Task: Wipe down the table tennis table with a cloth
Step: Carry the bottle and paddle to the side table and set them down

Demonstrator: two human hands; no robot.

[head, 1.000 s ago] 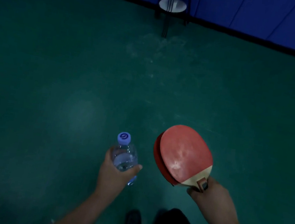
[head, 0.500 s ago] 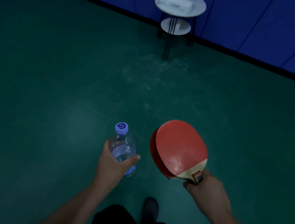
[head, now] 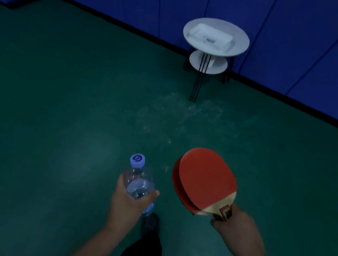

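My left hand (head: 129, 202) grips a clear plastic water bottle (head: 138, 177) with a pale blue cap, held upright at the lower middle. My right hand (head: 234, 226) grips the handles of two red table tennis paddles (head: 204, 180), stacked face to face, blades pointing up and left. A small round white side table (head: 239, 51) stands ahead by the blue wall, with a white folded cloth or pack (head: 211, 37) on its top. No table tennis table is in view.
Dark green sports floor (head: 57, 112) spreads all around, with a scuffed pale patch before the side table. Blue padded wall panels (head: 285, 35) run along the back. The side table has a lower round shelf (head: 195, 61). My dark shoe (head: 151, 223) shows below the bottle.
The view has tilted up and moved forward, so the side table has come fully into view and nearer. Both hands keep the same hold on the bottle and paddles.
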